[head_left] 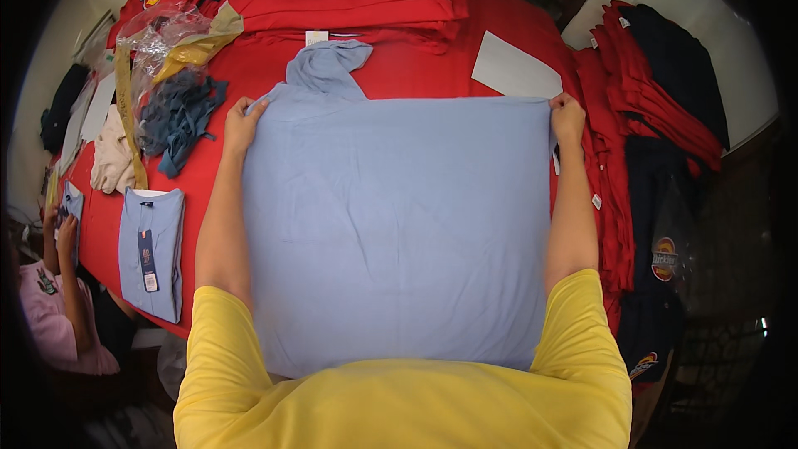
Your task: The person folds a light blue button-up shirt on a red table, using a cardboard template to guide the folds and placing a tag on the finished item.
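Note:
A light blue T-shirt (407,224) is spread in front of me, drawn wide between both hands, and its near part comes up against my yellow shirt. My left hand (243,123) pinches its far left part, just beside a bunched blue portion (327,66) that lies crumpled beyond the straight far edge. At the far right corner, my right hand (567,119) has its fingers closed on the cloth. Both arms are stretched forward. A white sheet of card (515,66) lies just beyond the right hand.
Stacked red garments (357,4) fill the far side of the red-covered table (432,66). More red and navy piles (657,75) stand at right. A folded blue shirt (151,249) with a tag, a dark cloth heap (179,120) and plastic wrap (158,41) lie left. Another person (62,308) works at far left.

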The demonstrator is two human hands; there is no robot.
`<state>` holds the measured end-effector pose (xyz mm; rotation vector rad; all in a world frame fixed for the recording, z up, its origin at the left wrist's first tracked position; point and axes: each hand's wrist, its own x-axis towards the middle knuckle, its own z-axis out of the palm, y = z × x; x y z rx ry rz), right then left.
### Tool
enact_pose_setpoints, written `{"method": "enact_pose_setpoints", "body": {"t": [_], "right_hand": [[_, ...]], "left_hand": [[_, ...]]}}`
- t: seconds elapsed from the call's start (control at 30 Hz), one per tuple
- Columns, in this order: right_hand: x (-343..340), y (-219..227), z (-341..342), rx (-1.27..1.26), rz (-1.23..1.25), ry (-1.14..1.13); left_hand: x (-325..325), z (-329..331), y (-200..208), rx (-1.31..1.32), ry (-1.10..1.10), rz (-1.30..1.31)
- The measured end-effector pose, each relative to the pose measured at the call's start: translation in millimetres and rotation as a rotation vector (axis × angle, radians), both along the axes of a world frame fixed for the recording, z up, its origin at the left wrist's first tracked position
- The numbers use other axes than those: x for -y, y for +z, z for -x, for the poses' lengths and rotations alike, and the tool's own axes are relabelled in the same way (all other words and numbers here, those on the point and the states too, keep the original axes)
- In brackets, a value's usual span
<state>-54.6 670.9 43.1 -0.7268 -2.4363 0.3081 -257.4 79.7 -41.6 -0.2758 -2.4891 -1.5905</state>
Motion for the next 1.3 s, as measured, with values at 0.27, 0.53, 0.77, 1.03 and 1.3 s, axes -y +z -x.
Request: {"method": "enact_pose_setpoints", "body": {"t": [0.27, 0.53, 0.77, 1.03, 1.3], "right_hand": [[12, -22, 34, 0.3, -0.13, -0.075], [71, -34, 28, 0.001, -0.096, 0.083], [149, -65, 66, -0.093, 0.207, 0.519], [135, -73, 88, -0.108, 0.151, 0.319], [124, -89, 107, -0.232, 0.552, 0.184]], "left_hand": [[-22, -2, 13, -0.247, 0.317, 0.652], [5, -18, 39, 0.065, 0.091, 0.531], [22, -27, 1, -0.232, 0.086, 0.563], [11, -35, 1, -0.298, 0.265, 0.561], [25, -41, 3, -0.223, 0.322, 0.542]]}}
